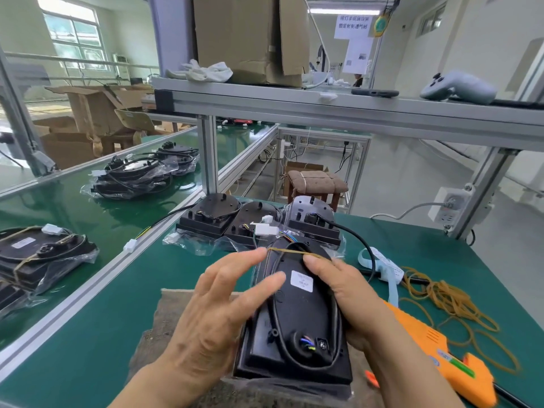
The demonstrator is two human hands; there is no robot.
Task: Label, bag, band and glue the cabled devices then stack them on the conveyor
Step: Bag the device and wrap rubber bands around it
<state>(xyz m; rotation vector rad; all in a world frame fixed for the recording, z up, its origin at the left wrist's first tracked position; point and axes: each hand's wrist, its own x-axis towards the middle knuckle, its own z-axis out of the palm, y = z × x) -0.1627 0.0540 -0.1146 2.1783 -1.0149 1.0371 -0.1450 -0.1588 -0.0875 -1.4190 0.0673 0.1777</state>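
Note:
A black cabled device (297,328) in a clear bag lies lengthwise on a brown pad in front of me, white label (301,280) up, its cable looped on top. A tan rubber band (290,251) is stretched across its far end. My left hand (217,313) rests on the device's left side with fingers spread, a fingertip at the band. My right hand (353,298) grips the right edge, its thumb on the band. Several more black devices (256,222) sit behind it.
Banded, bagged devices are stacked on the green conveyor at left (38,254) and further back (132,175). An orange glue gun (441,357), loose rubber bands (450,298) and a label strip (388,269) lie at right. An aluminium shelf (323,107) spans overhead.

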